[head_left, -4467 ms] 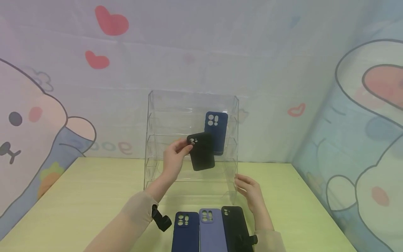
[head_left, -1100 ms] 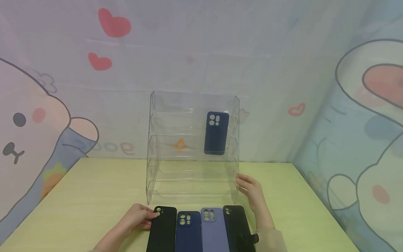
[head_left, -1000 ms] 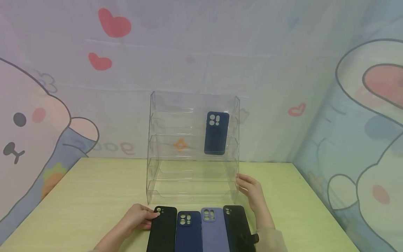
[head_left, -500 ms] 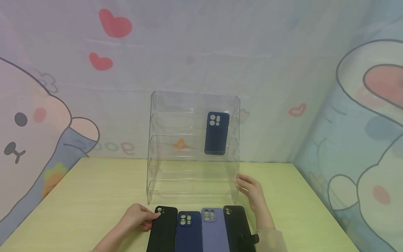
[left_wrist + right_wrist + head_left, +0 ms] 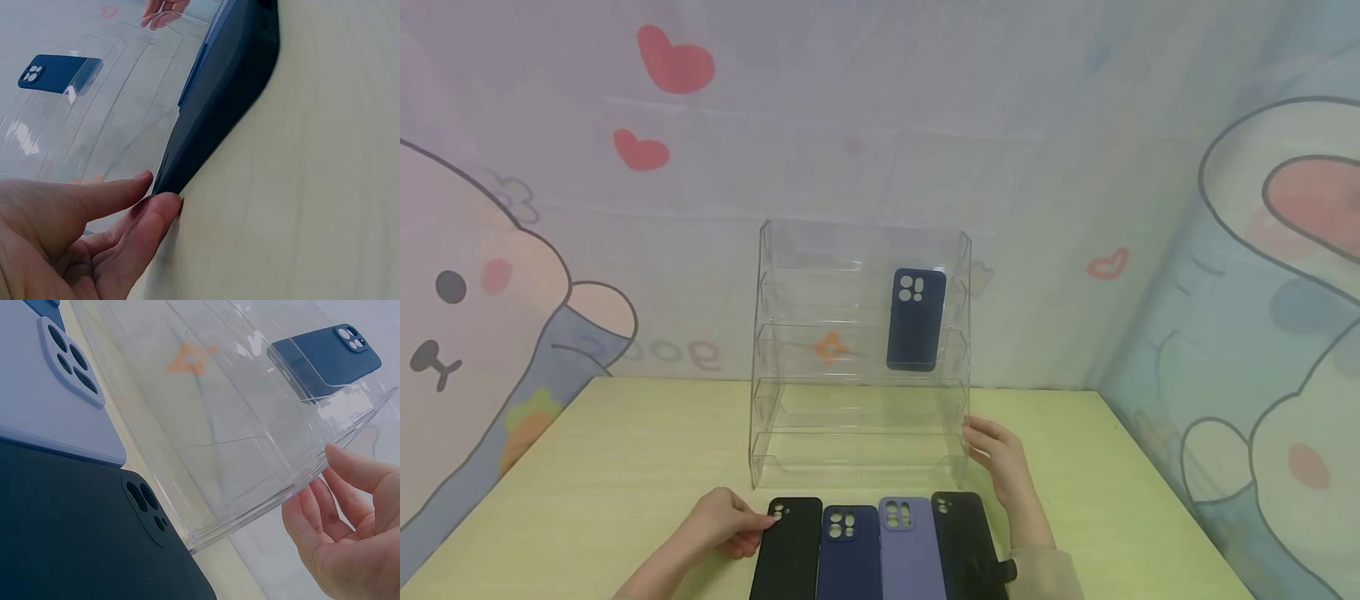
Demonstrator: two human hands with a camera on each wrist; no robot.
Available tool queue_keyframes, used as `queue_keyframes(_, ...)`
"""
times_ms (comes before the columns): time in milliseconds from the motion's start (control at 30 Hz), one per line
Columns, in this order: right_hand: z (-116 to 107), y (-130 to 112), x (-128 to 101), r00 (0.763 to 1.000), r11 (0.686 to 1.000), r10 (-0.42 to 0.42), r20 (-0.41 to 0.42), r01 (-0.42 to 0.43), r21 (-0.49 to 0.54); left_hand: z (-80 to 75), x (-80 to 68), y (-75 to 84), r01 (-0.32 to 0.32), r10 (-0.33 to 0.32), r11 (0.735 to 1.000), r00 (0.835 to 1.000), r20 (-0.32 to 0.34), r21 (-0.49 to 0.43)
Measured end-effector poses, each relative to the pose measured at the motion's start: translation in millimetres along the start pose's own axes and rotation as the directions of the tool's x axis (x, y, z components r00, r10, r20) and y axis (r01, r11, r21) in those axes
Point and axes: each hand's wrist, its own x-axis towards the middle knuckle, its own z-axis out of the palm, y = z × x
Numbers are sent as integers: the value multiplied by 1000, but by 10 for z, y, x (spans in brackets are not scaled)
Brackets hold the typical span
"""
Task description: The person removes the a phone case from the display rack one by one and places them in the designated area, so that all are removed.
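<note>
My left hand [image 5: 722, 521] pinches the upper left corner of a black phone case [image 5: 788, 542] between thumb and fingers. In the left wrist view that case [image 5: 231, 87] is tilted edge-on. To its right lie a dark blue case [image 5: 850, 554], a lilac case [image 5: 910, 550] and another black case [image 5: 964, 533], side by side. Behind them stands a clear tiered acrylic rack [image 5: 859, 471]. My right hand [image 5: 1000, 458] touches the rack's right side panel, its fingertips resting along the edge. Another dark blue case [image 5: 916, 321] stands upright on the rack's right.
The pale yellow table [image 5: 647, 442] ends at a printed cloth backdrop [image 5: 850, 108] with hearts and cartoon animals. A cartoon panel [image 5: 1262, 375] borders the right side. A small black wrist mount [image 5: 1006, 571] overlaps the right black case.
My left hand has brought the black case from in front of the rack down to the row's left end. Its top edge has since dipped slightly. My right hand stays at the rack.
</note>
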Motion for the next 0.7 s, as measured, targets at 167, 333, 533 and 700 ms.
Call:
queue_keyframes(167,-5,-2,-2,1000,1000,4,1,-4,1,-43,9,15,-23,22,1000,999,41,20)
queue_keyframes(333,-17,-9,-3,1000,1000,2,-2,-2,3,-80,16,157,-47,44,996,998,36,71)
queue_keyframes(533,-13,7,7,1000,1000,-1,-8,1,1,-285,86,366,-147,133,987,974,184,69)
queue_keyframes(700,-1,13,13,1000,1000,-1,-9,1,4,-465,196,522,-227,224,973,906,359,-34)
